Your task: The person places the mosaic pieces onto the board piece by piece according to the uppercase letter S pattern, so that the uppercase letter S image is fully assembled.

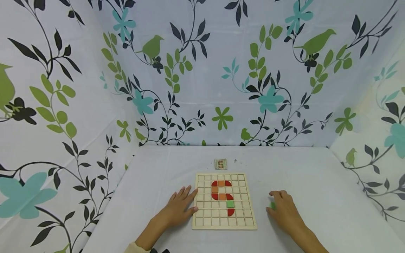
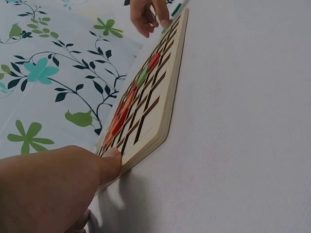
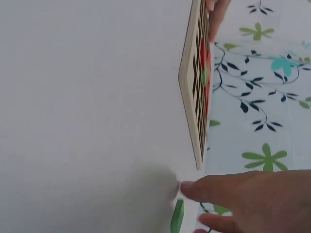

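Note:
A square wooden grid board [image 1: 205,225] lies on the white table. Red rounded tiles, orange square tiles and one green square tile [image 1: 230,203] form a curving figure in its cells. At the board's left edge rests my left hand [image 1: 178,211], fingers spread; its thumb touches the rim in the left wrist view. Right of the board, my right hand [image 1: 286,212] hovers low with thumb and index finger apart around a loose green tile [image 3: 178,216]. A gap shows between the thumb [image 3: 192,189] and that tile in the right wrist view.
Behind the board lies a small patterned card [image 1: 220,164] with a figure on it. A white cloth printed with birds, leaves and flowers [image 1: 221,88] hangs at the back and both sides of the white table [image 1: 158,165].

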### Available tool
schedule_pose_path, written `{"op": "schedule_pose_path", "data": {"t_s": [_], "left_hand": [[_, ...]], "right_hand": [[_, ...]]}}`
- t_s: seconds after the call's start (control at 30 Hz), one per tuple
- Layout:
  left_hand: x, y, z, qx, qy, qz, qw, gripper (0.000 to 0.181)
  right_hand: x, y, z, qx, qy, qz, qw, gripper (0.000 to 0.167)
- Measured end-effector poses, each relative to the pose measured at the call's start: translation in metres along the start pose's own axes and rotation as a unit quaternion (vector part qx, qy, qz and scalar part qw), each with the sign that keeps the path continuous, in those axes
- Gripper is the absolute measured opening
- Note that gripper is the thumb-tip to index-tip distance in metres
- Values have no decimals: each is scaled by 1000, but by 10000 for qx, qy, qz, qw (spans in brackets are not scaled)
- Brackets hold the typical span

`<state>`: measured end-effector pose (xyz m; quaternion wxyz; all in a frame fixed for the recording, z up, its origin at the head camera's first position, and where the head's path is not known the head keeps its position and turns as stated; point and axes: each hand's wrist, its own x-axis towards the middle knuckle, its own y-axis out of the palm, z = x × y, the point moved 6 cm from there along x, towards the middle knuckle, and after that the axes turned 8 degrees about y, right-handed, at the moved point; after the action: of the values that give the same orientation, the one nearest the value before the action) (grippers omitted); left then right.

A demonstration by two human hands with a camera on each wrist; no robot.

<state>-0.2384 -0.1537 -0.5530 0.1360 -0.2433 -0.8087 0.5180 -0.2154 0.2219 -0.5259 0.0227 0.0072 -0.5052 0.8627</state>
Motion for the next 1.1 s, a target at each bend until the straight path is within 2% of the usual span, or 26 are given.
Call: {"op": "schedule_pose_path", "data": {"t_s": [0.1, 0.23, 0.43, 0.6, 0.87, 1.1], "left_hand": [[-1, 0, -1, -29, -20, 2, 10000, 72], [-1, -1, -2, -15, -35, -11, 10000, 72], [-2, 0, -3, -58, -43, 15, 10000, 71], [-2, 0, -2, -8, -45, -24, 10000, 71], [-1, 0, -1, 16, -25, -58, 10000, 72], [-1, 1, -1, -23, -21, -48, 10000, 72]], "right_hand": [[-3, -5, -9, -320, -19, -39, 9995, 42], [0, -3, -12, -288, -20, 129, 9995, 31], [4, 0, -13, 70, 158, 217, 9996, 30], [5, 1, -13, 195, 32, 65, 9998, 28], [13, 7, -7, 93, -247, -78, 9996, 27], [27, 11, 1, 216, -306, -9, 9993, 24]]}}
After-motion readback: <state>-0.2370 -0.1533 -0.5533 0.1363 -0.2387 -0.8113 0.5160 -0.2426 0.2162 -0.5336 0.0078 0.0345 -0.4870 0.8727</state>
